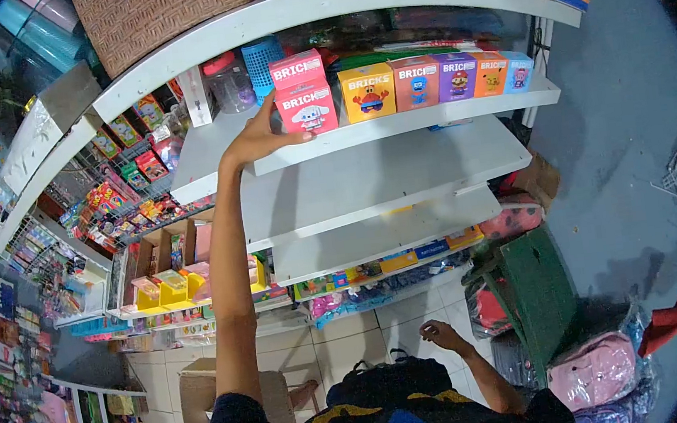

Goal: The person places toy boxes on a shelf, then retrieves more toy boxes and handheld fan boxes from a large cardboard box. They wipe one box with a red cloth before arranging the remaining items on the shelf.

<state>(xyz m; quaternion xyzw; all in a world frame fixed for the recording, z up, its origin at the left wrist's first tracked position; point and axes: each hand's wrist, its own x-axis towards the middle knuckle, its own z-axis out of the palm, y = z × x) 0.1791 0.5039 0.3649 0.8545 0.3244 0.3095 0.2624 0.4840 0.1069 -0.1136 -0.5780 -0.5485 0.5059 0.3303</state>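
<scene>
My left hand [262, 139] reaches up to the shelf and grips a pink brick-toy box [307, 111] with a white puppy character on its front. The thumb lies along the box's lower front edge and the fingers go round its left side. Another pink box [296, 67] shows right above and behind it. To the right stands a row of brick-toy boxes: yellow [367, 92], salmon [416, 83], purple [455, 77], orange [489, 74] and light blue [517, 74]. Down by my right side, my right hand [443, 336] hangs over the floor, loosely curled with nothing in it.
Below run white shelves [384, 174]. A blue basket [261, 60] and a clear jar [233, 90] stand left of the pink boxes. Yellow bins [174, 294] sit lower left. A green board [539, 297] and a wrapped pink backpack [595, 370] are at the lower right.
</scene>
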